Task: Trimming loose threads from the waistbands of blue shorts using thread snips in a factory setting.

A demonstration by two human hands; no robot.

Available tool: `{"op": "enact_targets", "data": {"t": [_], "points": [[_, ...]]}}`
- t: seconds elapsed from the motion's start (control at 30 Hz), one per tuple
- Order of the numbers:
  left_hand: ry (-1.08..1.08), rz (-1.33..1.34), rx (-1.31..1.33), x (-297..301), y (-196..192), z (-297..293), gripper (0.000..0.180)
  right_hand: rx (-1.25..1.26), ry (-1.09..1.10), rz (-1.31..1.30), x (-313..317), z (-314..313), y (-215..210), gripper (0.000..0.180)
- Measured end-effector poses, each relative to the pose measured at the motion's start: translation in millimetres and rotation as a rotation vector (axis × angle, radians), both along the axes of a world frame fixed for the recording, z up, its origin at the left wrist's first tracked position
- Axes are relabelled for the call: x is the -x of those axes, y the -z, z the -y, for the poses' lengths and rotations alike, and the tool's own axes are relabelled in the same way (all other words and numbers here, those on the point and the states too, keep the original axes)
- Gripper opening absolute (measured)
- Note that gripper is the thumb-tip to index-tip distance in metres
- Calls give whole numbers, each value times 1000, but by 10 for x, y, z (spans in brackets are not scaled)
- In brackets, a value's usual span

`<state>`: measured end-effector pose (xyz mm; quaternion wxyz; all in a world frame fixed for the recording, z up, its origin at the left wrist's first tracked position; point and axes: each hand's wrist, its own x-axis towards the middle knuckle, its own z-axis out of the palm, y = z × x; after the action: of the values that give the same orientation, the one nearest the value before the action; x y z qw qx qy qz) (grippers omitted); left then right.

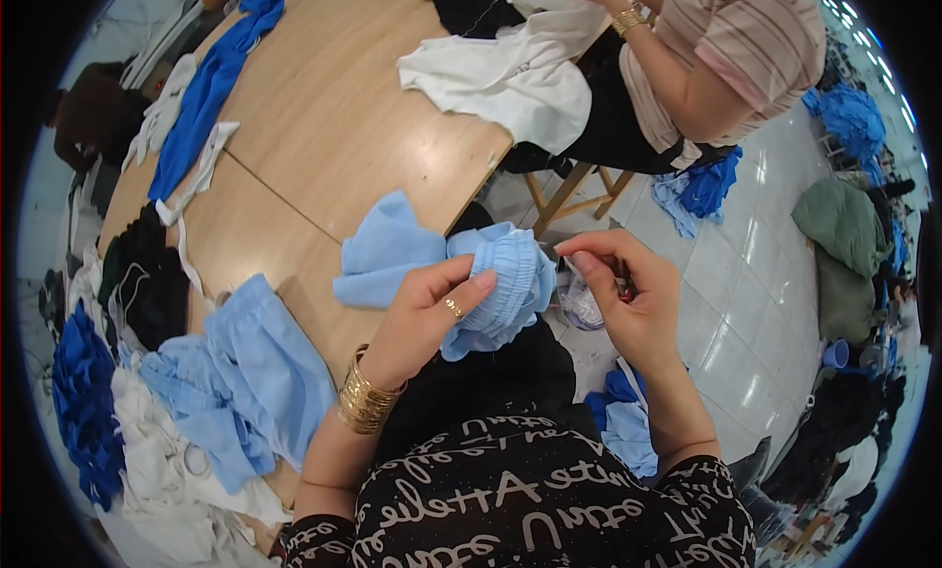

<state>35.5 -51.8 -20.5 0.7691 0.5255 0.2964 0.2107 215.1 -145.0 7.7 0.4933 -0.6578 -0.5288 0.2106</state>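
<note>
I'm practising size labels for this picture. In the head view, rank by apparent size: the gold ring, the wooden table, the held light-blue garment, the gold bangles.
Largest to smallest:
1. wooden table
2. light-blue garment, held in the left hand
3. gold bangles
4. gold ring

From here I can't identify the small red thing (626, 294) in the right hand (640, 308); curled fingers cover most of it. Whatever that thumb and forefinger pinch is too fine to tell. The left hand (420, 311) loses its other fingers behind the light blue garment (508, 279). My view crops the striped-shirted co-worker (751, 53) above the shoulders and the worktop (334, 107) at its far end.
</note>
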Motion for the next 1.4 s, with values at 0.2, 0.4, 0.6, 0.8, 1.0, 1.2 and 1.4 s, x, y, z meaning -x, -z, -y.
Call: {"op": "enact_targets", "data": {"t": [0.2, 0.4, 0.6, 0.8, 1.0, 1.2, 1.4], "points": [[50, 10, -45, 47, -42, 32, 25, -33, -122, 171, 67, -22, -10, 16], [36, -29, -111, 62, 52, 55, 22, -42, -205, 247, 189, -15, -31, 20], [42, -29, -108, 38, 41, 83, 21, -103, -166, 244, 128, -24, 57, 14], [38, -20, -107, 74, 29, 81, 21, -23, -126, 155, 141, 0, 31, 13], [39, -4, -93, 51, 20, 61, 22, -11, -157, 145, 75, -29, 35, 18], [52, -106, -192, -27, -4, 49, 21, -154, -220, 237, 31, -10, 163, 18], [-22, -77, -127, 52, 128, 42, 16, -126, -213, 126, 168, -96, 266, 13]]}}
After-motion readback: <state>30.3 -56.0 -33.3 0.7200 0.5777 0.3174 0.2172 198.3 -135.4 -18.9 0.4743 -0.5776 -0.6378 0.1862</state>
